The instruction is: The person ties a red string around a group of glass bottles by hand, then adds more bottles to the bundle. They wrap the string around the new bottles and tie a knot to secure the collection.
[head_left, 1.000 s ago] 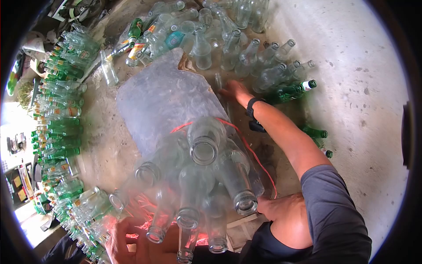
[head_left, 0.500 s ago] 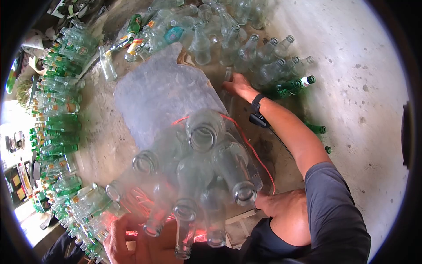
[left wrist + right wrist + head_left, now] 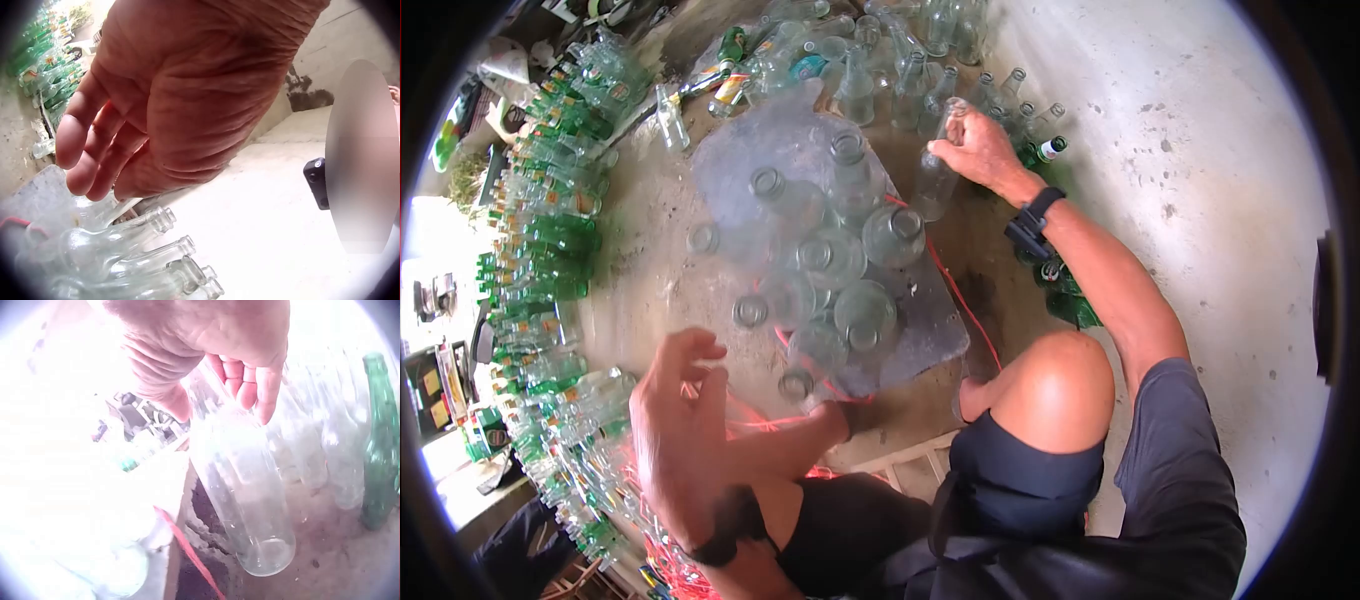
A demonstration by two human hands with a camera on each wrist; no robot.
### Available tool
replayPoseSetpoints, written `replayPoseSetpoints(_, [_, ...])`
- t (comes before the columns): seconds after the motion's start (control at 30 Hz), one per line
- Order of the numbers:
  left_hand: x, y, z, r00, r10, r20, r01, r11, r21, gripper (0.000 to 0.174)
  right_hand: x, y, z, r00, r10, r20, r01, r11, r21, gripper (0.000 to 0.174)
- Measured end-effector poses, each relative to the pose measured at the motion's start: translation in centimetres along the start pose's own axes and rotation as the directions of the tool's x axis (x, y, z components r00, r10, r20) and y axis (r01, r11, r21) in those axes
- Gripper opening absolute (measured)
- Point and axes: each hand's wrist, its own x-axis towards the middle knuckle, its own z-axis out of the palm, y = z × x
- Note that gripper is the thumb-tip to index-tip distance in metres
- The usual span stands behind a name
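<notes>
Several clear bottles (image 3: 828, 255) stand grouped on a grey slab (image 3: 745, 150), red string passing around them. My right hand (image 3: 990, 155) grips a clear bottle (image 3: 933, 185) by its neck, beside the slab's right edge; in the right wrist view this bottle (image 3: 259, 519) hangs below my right hand (image 3: 219, 344), its base downward. My left hand (image 3: 685, 430) is held at the left of the group with bent, relaxed fingers and nothing in them. The left wrist view shows my left hand (image 3: 181, 94) above the bottle necks (image 3: 156, 222), apart from them.
Long rows of green and clear bottles (image 3: 550, 240) line the left side. More clear bottles (image 3: 855, 90) stand and lie beyond the slab, with green bottles (image 3: 1070, 305) near the wall (image 3: 1200, 180) at right. Red string (image 3: 965, 310) trails over the slab's right side.
The grouped bottles, tilted toward me earlier, now stand more upright on the slab. My left hand has risen into fuller view beside them. My right hand has lifted a clear bottle.
</notes>
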Motion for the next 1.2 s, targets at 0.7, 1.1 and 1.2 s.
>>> replayPoseSetpoints(0.7, [0.4,-4.0,0.8,0.987,0.158,-0.011,-0.158,0.987,-0.002,0.026,-17.5,-11.2,-7.2,0.888,-0.460,0.021,0.457,0.886,0.086,0.037])
replayPoseSetpoints(1.1, [0.7,-3.6,1.0,0.981,0.192,-0.020,-0.192,0.981,0.033,0.023,-17.5,-13.3,-4.4,0.876,-0.477,0.071,0.465,0.874,0.144,0.043])
replayPoseSetpoints(1.2, [0.8,-3.9,1.2,0.974,0.225,-0.030,-0.224,0.974,0.042,0.024,-17.4,-13.0,-4.2,0.863,-0.502,0.047,0.494,0.861,0.124,0.043])
